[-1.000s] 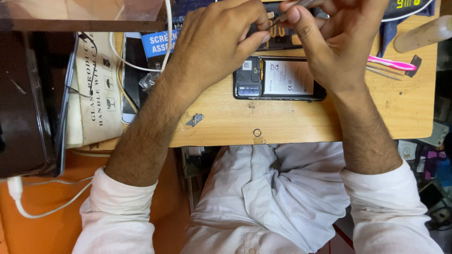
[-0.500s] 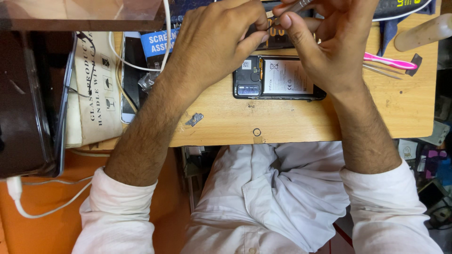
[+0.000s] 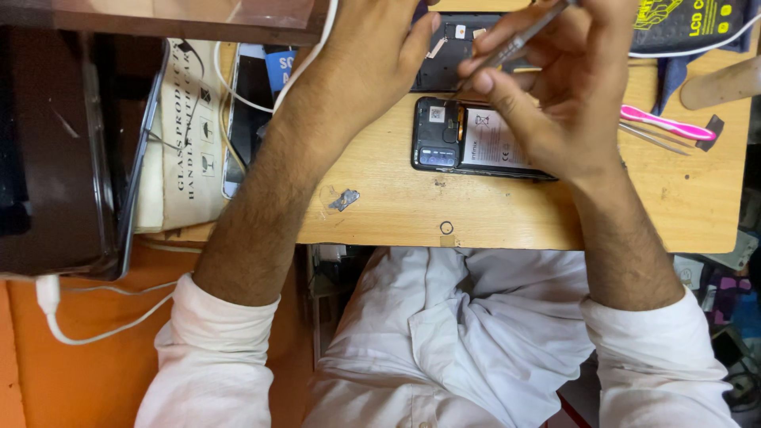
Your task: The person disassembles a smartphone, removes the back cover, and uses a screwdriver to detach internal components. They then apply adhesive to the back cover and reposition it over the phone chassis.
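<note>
Metal tweezers [image 3: 519, 43] pinched in right hand [image 3: 567, 95] above opened phone [image 3: 468, 139]; left hand [image 3: 361, 67] curled, grip unclear

Opened phone [image 3: 468, 139] on wooden bench [image 3: 507, 210]

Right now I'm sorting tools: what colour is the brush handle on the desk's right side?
Pink brush handle, clearest in the head view.

White rolled-up sleeves [image 3: 214, 349], white trousers [image 3: 444, 333]
</note>
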